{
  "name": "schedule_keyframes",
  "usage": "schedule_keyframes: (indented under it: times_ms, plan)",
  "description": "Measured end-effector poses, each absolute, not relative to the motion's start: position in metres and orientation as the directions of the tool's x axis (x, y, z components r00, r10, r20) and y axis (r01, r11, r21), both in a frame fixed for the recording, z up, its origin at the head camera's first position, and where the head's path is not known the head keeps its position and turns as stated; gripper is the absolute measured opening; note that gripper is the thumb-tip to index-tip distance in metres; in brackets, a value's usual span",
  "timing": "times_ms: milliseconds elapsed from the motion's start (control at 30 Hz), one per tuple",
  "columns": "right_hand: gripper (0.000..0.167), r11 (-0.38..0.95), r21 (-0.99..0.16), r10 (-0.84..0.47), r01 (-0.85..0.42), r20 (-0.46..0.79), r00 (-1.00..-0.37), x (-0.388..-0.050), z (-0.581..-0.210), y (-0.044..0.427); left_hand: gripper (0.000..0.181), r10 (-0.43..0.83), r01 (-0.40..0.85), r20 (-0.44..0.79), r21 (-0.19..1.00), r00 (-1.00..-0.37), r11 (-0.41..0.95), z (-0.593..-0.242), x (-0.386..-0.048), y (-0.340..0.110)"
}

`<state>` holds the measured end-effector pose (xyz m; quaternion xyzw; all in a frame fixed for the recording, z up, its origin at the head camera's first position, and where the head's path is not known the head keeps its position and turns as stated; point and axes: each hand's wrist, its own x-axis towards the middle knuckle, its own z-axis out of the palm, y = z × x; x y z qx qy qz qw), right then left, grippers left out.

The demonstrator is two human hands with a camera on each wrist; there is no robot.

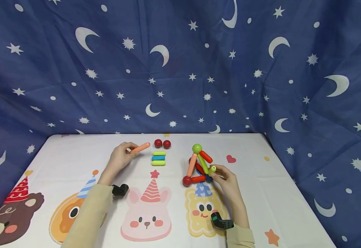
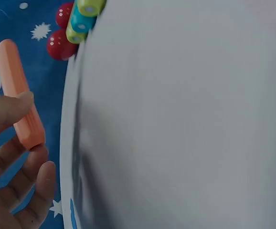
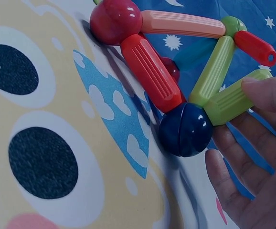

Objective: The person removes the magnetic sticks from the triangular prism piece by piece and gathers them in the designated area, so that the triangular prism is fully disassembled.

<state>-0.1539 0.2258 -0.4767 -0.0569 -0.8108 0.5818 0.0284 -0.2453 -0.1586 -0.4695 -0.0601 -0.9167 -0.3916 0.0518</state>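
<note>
My left grip [image 1: 119, 157] pinches an orange rod [image 1: 141, 147], my right grip [image 1: 228, 179] a green rod [image 3: 229, 101], partly covered by my thumb [image 3: 272, 93].

You have six separate pieces: two red balls [image 1: 158, 143], two lime rods [image 1: 158, 163], one blue rod [image 1: 158, 158] and one peach rod [image 1: 141, 147]. In your one frame [image 1: 192, 165], you see one green ball [image 1: 197, 148], one dark blue ball [image 3: 188, 130] and two joined red balls [image 3: 115, 21]; its rods partly overlap.
</note>
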Motion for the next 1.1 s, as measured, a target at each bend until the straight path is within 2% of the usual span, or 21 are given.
schedule_keyframes:
  times_ms: [300, 600, 833, 1100]
  plan:
    - [0.031, 0.292, -0.954, 0.124, 0.065, -0.029, -0.992, -0.153, -0.478, 0.224, 0.018, 0.174, 0.173, 0.056, 0.579, -0.983, 0.796, -0.474, -0.257, -0.170]
    - [0.031, 0.291, -0.955, 0.122, 0.057, -0.022, -0.992, -0.151, -0.477, 0.223, 0.015, 0.203, 0.204, 0.059, 0.513, -0.977, 0.834, -0.474, -0.260, -0.172]
    - [0.032, 0.300, -0.952, 0.125, 0.058, -0.022, -0.992, -0.153, -0.477, 0.225, 0.015, 0.211, 0.231, 0.096, 0.491, -0.973, 0.840, -0.475, -0.259, -0.177]
    - [0.030, 0.307, -0.951, 0.126, 0.046, -0.007, -0.992, -0.152, -0.475, 0.225, 0.021, 0.201, 0.206, 0.067, 0.517, -0.977, 0.831, -0.475, -0.259, -0.180]
